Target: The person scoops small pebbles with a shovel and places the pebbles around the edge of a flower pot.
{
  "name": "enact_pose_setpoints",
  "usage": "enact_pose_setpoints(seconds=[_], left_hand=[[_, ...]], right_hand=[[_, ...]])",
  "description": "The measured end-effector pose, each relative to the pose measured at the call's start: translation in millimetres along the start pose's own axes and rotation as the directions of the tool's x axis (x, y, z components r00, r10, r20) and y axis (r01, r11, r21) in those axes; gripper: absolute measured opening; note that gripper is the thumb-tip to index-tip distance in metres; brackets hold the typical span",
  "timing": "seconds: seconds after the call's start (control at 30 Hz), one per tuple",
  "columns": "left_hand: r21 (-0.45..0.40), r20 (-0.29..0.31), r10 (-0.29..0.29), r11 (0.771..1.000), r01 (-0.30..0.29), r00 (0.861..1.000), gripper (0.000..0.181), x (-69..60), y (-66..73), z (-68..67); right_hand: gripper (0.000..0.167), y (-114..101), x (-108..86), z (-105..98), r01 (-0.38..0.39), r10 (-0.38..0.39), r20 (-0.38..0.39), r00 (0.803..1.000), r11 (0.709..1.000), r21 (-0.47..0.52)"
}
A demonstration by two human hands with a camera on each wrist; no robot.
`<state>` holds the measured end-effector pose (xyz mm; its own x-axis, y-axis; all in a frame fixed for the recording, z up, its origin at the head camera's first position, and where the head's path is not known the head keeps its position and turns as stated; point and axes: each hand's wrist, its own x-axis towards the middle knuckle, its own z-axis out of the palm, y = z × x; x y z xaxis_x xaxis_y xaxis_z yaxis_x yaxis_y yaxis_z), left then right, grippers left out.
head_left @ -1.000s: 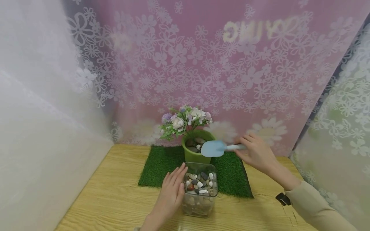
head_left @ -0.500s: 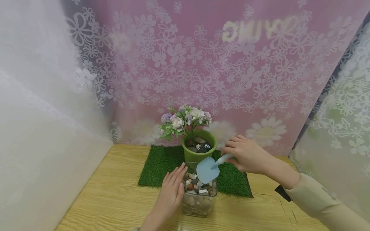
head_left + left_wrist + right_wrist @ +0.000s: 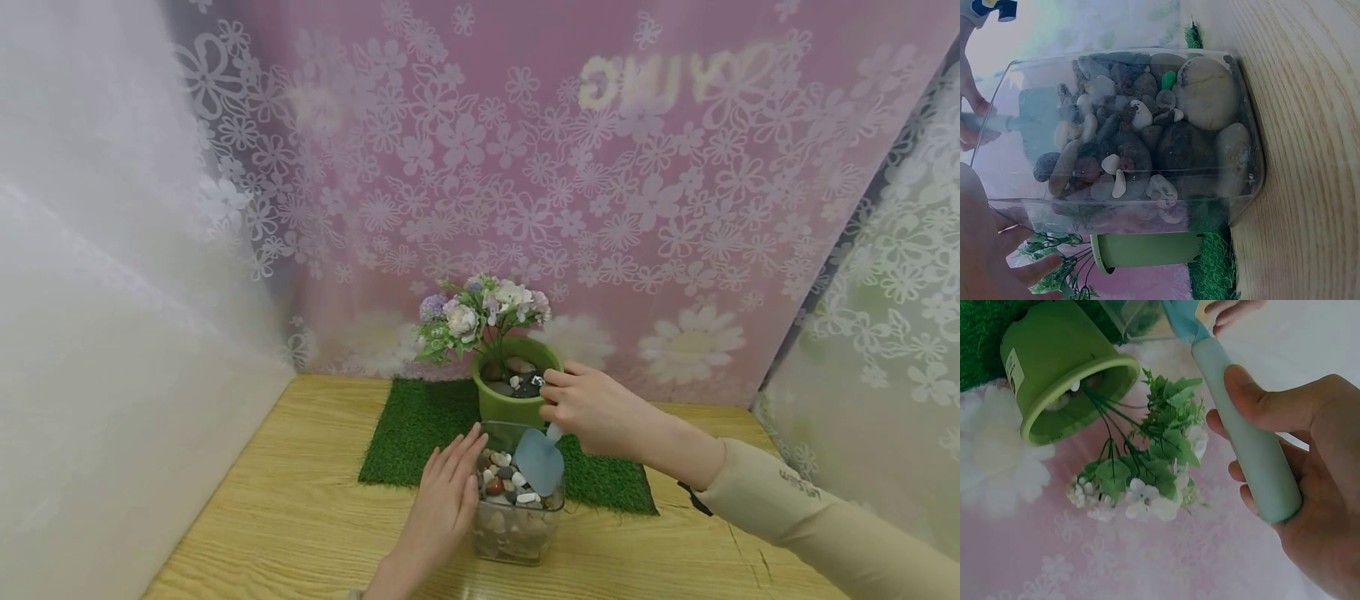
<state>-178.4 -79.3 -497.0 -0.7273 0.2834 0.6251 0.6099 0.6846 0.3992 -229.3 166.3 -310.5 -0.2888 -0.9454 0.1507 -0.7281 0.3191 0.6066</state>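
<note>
My right hand [image 3: 600,411] grips the pale handle [image 3: 1244,434] of a small blue trowel [image 3: 540,463]. The trowel's blade points down into a clear square container [image 3: 517,548] of mixed pebbles [image 3: 1110,137]. Through the container's wall, the left wrist view shows the blade [image 3: 1038,122] against the top of the pebbles. My left hand [image 3: 444,498] rests with straight fingers on the container's left side and rim. Just behind the container stands a green flowerpot [image 3: 510,408] with stones inside and a bunch of white and purple flowers [image 3: 483,312].
A green grass mat [image 3: 408,433] lies under the pot on the wooden table [image 3: 300,500]. A pink flowered curtain [image 3: 450,167] hangs close behind the pot. Pale sheets enclose the left and right sides.
From over the pot, my right hand has brought the trowel down and toward me, tipping its blade into the container. White and dark stones show at the pot's right. The left hand stays put.
</note>
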Motion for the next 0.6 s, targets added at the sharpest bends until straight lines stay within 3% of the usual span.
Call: enact_pose_setpoints(seconds=[0.37, 0.5, 0.6], left_hand=[[-0.016, 0.01, -0.008, 1.0, 0.008, 1.0, 0.053, 0.3, -0.9, -1.1], [0.002, 0.0, 0.003, 1.0, -0.003, 1.0, 0.053, 0.2, -1.7, 0.1], [0.011, -0.006, 0.008, 1.0, -0.008, 1.0, 0.052, 0.0, -1.7, 1.3]], right_hand=[[0.014, -7.1, 8.8, -4.7, -0.017, 0.012, 0.106, 0.994, 0.999, 0.046], [0.016, -8.4, 9.1, 1.3, -0.058, 0.046, 0.102, 0.994, 0.992, 0.115], [0.017, -5.6, -0.8, 16.6, -0.132, 0.117, 0.074, 0.99, 0.961, 0.244]])
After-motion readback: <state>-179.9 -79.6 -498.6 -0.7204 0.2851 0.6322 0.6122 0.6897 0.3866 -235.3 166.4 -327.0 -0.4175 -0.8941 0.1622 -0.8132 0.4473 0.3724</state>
